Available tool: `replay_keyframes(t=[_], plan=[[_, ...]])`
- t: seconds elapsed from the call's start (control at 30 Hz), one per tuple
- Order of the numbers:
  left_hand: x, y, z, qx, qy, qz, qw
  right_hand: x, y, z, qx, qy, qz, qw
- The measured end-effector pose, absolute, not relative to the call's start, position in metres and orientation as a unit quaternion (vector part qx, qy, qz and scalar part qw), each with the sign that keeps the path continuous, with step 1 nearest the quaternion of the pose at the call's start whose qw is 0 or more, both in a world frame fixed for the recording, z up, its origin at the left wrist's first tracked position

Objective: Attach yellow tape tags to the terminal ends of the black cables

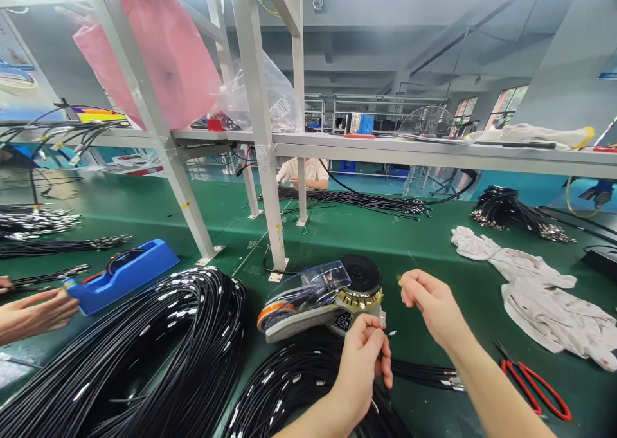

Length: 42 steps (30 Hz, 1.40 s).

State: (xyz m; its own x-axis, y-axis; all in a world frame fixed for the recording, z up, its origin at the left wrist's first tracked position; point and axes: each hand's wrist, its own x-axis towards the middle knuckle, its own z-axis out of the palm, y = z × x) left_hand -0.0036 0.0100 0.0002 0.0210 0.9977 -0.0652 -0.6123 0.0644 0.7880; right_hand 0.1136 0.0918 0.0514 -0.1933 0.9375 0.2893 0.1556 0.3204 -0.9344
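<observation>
Head view shows the left hand (364, 354), its grip pinched on a black cable (418, 369) just near of the tape dispenser (321, 300) on the green counter (434, 245), while the right hand (431, 300) pinches a small tape piece (400, 277) that, hanging free, could fold onto itself or stick to the fingers.

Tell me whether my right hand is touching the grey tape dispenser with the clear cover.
Apart. The head view shows green mat between the right hand and the grey tape dispenser.
</observation>
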Motion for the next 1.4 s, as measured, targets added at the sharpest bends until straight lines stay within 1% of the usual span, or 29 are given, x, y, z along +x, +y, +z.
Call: replay_keyframes(t=[0.13,0.2,0.33,0.57,1.17,1.4], plan=[[-0.003,0.01,0.001,0.304,0.33,0.62,0.644,0.121,0.061,0.048,-0.392,-0.727,0.423,0.374],[-0.003,0.009,0.002,0.317,0.34,0.615,0.637,0.122,0.051,0.037,-0.397,-0.739,0.415,0.351],[-0.001,0.007,0.002,0.348,0.357,0.605,0.622,0.121,0.044,0.02,-0.394,-0.747,0.389,0.368],[0.001,0.005,-0.002,0.366,0.363,0.597,0.614,0.12,0.043,0.017,-0.398,-0.749,0.352,0.396],[-0.003,0.005,-0.002,0.44,0.404,0.582,0.552,0.118,0.041,0.024,-0.397,-0.772,0.317,0.383],[-0.008,0.005,0.003,0.426,0.377,0.584,0.579,0.119,0.038,0.027,-0.389,-0.776,0.321,0.378]])
